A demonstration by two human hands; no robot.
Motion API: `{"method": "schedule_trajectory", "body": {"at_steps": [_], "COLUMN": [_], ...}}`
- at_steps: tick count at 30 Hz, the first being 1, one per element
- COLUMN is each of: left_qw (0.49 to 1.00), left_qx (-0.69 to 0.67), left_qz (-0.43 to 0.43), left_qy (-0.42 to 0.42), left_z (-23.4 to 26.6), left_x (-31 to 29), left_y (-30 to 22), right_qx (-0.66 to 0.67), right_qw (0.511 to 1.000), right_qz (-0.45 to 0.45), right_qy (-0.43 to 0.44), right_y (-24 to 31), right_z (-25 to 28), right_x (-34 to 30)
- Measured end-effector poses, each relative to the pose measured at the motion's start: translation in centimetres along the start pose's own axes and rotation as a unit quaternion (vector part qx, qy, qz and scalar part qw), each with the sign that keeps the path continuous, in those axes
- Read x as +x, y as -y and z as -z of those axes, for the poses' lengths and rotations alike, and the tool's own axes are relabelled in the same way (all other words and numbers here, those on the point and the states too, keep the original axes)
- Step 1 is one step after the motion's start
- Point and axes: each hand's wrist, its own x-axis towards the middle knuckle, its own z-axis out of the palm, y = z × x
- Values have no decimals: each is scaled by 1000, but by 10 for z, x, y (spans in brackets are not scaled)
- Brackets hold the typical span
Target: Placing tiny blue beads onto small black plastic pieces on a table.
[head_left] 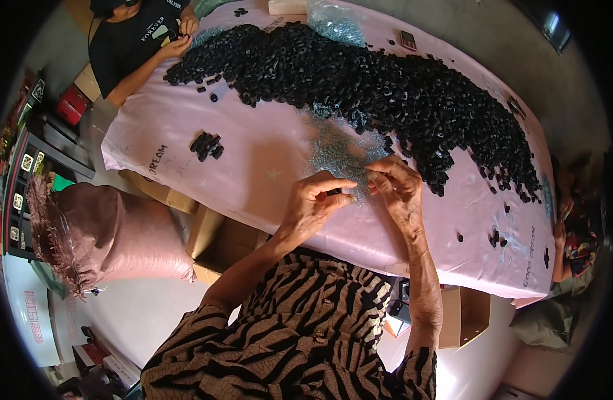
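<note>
My left hand [318,202] is closed in a pinch over the near side of the table, with a small black part [334,191] partly showing between thumb and forefinger. Close beside it, my right hand [398,193] has thumb and fingertips pressed together; whatever they hold is too small to make out. The hands are a little apart. Just beyond them spreads a loose scatter of tiny silvery-blue pieces [340,150]. Behind that lies a long heap of small black ring-shaped parts [386,87].
A pink printed cloth [226,180] covers the table. Small black clusters lie at left [206,146] and right [496,238]. A person [143,47] works at far left, another [576,227] at the right edge. Cardboard boxes [465,317] and a stuffed sack [120,233] stand below.
</note>
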Motion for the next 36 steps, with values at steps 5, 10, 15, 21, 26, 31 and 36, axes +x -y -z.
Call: {"method": "schedule_trajectory", "body": {"at_steps": [5, 10, 15, 21, 26, 31, 36], "left_qw": [999, 999, 971, 961, 960, 968, 972], "left_qx": [33, 22, -192, -252, -254, -230, -212], "left_qz": [-33, -17, 140, 106, 112, 95, 97], "left_qy": [1, 17, 32, -34, -24, 17, 18], "left_z": [2, 3, 3, 6, 5, 6, 5], "left_x": [-2, -10, -12, -20, -23, -26, -29], "left_y": [-7, -6, -34, -11, -18, -12, -8], "right_qx": [49, 125, 196, 202, 107, 93, 23], "right_qw": [999, 991, 978, 979, 993, 995, 998], "right_qz": [7, -40, -58, 8, 49, 34, 56], "right_qy": [7, 1, -31, -3, -10, -19, -35], "right_y": [3, 7, 10, 13, 19, 21, 22], "right_z": [-3, -11, -15, -19, -28, -31, -32], "right_x": [-4, -16, -29, -33, -36, -38, -39]}}
